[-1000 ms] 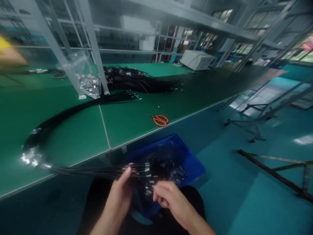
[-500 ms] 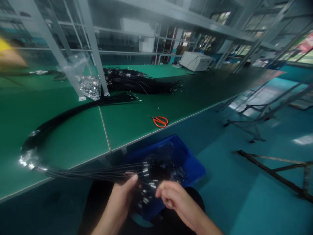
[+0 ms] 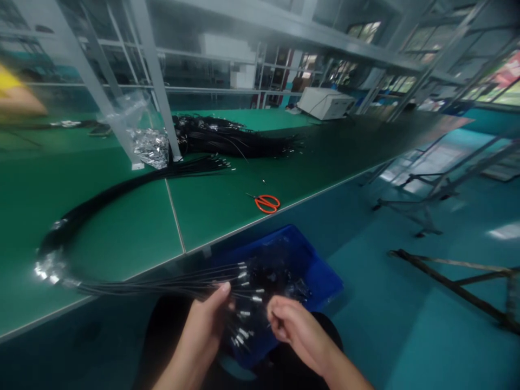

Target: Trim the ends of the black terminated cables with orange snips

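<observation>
Black cables (image 3: 162,285) lie gripped in left hand (image 3: 209,314), right hand (image 3: 291,320) curled beside (contents unclear).

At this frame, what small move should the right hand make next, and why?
Probably ease the right hand leftward to the nearest silver tip: the left hand grips the black cables with their tips fanned over the blue bin, and the right fingers, curled close by, don't visibly touch any.

left hand (image 3: 208,320) partly hidden by cables (image 3: 122,287), yellow sleeve (image 3: 8,78) blurred, cut off
</observation>
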### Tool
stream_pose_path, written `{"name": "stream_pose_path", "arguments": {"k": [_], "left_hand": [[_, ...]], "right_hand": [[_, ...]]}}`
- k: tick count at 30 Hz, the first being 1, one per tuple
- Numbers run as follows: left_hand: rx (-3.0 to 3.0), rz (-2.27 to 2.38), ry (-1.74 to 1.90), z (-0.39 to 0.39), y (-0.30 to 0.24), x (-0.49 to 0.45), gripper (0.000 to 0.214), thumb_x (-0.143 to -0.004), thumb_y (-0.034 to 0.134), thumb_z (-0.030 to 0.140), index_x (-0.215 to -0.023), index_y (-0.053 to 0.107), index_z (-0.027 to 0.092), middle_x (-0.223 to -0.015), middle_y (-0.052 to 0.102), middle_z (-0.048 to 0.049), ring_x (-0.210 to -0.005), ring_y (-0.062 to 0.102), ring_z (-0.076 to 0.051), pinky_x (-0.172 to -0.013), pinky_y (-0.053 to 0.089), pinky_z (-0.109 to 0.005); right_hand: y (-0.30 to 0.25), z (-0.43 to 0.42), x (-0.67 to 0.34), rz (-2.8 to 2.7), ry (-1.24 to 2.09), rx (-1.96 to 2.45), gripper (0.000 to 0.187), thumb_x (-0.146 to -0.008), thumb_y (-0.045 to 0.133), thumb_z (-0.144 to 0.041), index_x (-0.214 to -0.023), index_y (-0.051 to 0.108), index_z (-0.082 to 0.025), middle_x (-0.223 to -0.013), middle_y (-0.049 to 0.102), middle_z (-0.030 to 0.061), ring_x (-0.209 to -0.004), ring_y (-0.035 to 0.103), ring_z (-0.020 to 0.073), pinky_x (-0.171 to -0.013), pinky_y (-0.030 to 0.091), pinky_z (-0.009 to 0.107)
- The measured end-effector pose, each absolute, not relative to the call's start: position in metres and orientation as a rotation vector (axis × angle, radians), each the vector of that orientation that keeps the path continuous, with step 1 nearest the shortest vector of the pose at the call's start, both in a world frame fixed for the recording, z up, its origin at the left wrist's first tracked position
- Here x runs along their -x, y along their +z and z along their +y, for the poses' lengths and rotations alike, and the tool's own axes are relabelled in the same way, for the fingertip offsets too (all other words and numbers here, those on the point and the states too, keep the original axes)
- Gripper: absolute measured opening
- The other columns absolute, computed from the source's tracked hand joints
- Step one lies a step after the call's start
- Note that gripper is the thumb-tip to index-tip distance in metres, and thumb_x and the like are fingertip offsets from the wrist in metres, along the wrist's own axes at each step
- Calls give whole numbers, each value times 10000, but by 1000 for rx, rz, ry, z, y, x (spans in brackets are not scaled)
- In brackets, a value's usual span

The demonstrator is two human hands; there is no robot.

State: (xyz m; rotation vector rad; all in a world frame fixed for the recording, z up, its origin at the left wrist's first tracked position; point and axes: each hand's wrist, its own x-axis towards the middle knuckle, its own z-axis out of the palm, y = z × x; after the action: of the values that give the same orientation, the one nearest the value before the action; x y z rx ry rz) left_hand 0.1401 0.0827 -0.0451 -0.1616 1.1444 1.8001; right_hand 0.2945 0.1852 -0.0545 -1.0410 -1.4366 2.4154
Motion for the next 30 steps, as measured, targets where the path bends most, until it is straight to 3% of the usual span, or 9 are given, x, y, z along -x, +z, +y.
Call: {"name": "stream_pose_path", "arguments": {"k": [3,7,13,19,25,30], "left_hand": [[167,1146,1791,83,-44,-142,199,-602,815,207,-638,643,115,-494,583,24,-462,532,-101,-478,429,-205],[192,1188,1796,83,-48,-143,202,-589,820,195,-671,653,115,-501,600,25,-461,539,-101,-467,431,-200],[214,1174,1780,85,-50,-141,206,-589,824,177,-647,637,111,-470,580,29,-430,519,-86,-441,421,-187],[255,1147,1830,87,-48,-128,204,-592,820,152,-649,628,109,-484,595,18,-433,539,-88,-451,447,-189],[254,1155,1844,92,-47,-132,212,-581,821,145,-677,635,108,-485,604,17,-436,550,-91,-450,451,-186],[247,1200,1872,99,-50,-137,243,-537,842,152,-655,636,101,-466,609,20,-428,545,-85,-439,440,-170]], "right_hand": [[-58,178,-283,-1548,2430,995,154,-772,529,-260,-680,591,-153,-617,511,-23,-510,383,99,-479,229,246],[-53,169,-270,-1691,2404,871,155,-758,637,-234,-632,585,-161,-581,469,-61,-572,381,108,-548,279,245],[-48,173,-275,-1613,2552,789,265,-748,593,-204,-512,473,-184,-474,376,-78,-457,268,83,-459,159,261],[-50,183,-301,-1327,2582,752,326,-802,473,-305,-496,448,-199,-447,380,-55,-422,292,95,-465,201,290],[-53,173,-284,-1249,2605,777,192,-734,531,-300,-616,534,-148,-587,443,-22,-492,362,94,-477,161,264],[-50,164,-268,-1385,2515,868,299,-789,609,-338,-573,512,-154,-543,439,-40,-489,321,79,-465,128,255]]}}
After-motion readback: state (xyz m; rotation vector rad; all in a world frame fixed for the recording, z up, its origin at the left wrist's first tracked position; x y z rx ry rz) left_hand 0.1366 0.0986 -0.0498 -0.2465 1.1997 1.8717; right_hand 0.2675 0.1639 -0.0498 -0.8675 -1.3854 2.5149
